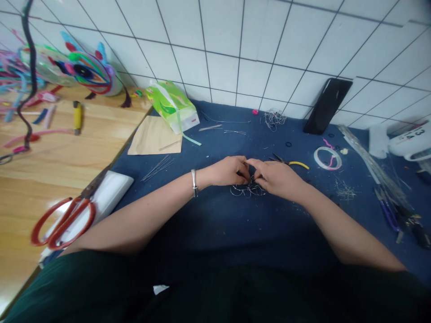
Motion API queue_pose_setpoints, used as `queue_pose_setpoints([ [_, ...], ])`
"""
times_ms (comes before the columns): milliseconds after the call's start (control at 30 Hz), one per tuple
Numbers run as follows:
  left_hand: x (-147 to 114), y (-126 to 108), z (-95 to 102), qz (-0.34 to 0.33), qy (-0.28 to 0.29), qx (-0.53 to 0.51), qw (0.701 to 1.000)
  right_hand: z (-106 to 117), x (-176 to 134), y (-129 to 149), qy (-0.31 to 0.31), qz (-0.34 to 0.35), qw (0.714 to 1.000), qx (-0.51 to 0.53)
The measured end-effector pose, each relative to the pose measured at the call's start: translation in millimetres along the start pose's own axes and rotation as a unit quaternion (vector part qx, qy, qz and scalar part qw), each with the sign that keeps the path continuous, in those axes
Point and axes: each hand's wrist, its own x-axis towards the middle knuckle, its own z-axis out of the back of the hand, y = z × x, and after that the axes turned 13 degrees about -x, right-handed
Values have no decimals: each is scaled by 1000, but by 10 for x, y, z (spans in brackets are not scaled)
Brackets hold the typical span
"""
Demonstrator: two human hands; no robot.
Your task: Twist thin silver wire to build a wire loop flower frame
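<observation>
Our left forearm [144, 217] slants in near the worktop's [218, 220] left edge, a silver bracelet [194, 183] at the wrist; our left hand [229, 171] is bent over, knuckles up, its grip closed down to a pinch on the looped wirework [248, 191]. That wirework sits mid-worktop, well in from the left and right edges. Our right hand [280, 178] points leftward, index finger stretched towards the left hand, its grip likewise drawn in on the wire. Fingers cover the wirework's upper part, so we cannot tell which strands each hand pinches. Red-handled scissors [88, 192] cover part of the white box [117, 189] at the left edge; our right hand hides some of the yellow-handled pliers [299, 164]; the mug [407, 141] by the right edge is cut off. The green pack [168, 101] near the back left corner bears a red label too small to read; the mug carries dark figures, among them a 3.
</observation>
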Motion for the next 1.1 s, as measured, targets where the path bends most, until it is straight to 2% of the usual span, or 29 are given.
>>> queue_pose_setpoints([
  [200, 11, -8, -47, 22, -17, -2, 1000, 12, 14, 17, -8, -11, 1000, 10],
  [367, 16, -8, -66, 13, -24, -15, 1000, 5, 21, 12, -7, -11, 1000, 20],
  [800, 25, -20, -16, 9, 2, -30, 999, 4, -1, 9, -9, -13, 999, 38],
  [1100, 26, -62, -17, 18, -3, -44, 999, 14, -1, 29, -10, -15, 999, 28],
])
